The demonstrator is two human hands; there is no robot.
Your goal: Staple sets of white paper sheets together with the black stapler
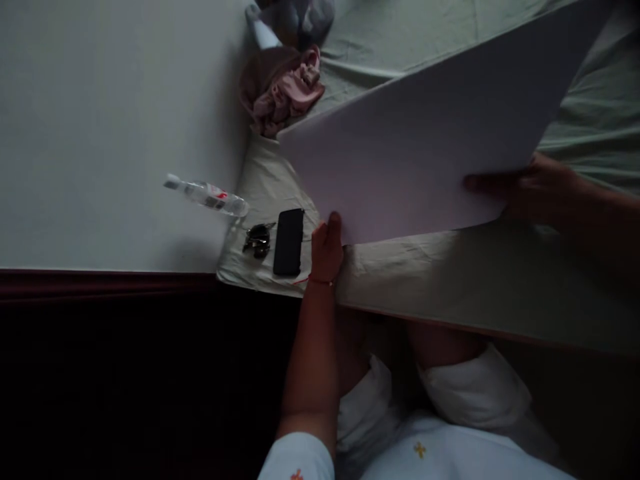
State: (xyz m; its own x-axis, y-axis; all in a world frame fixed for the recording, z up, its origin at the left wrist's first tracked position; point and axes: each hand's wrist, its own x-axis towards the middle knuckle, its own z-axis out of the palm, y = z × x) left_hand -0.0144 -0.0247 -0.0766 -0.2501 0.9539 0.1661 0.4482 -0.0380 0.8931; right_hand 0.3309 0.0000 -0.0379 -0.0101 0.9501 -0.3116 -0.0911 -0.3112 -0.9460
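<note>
A large white sheet of paper is held up at a slant over the cloth-covered surface. My left hand grips its near left corner, thumb on top and the other fingers hidden. At the near right edge, my right hand pinches the sheet, its thumb lying across the face and the fingers behind. Just left of my left hand lies a black phone. Beside the phone is a bunch of keys.
A clear plastic bottle stands by the white wall. Crumpled pink cloth and a plastic bag lie at the back left. The surface wears a pale green sheet; its front edge runs above my knees.
</note>
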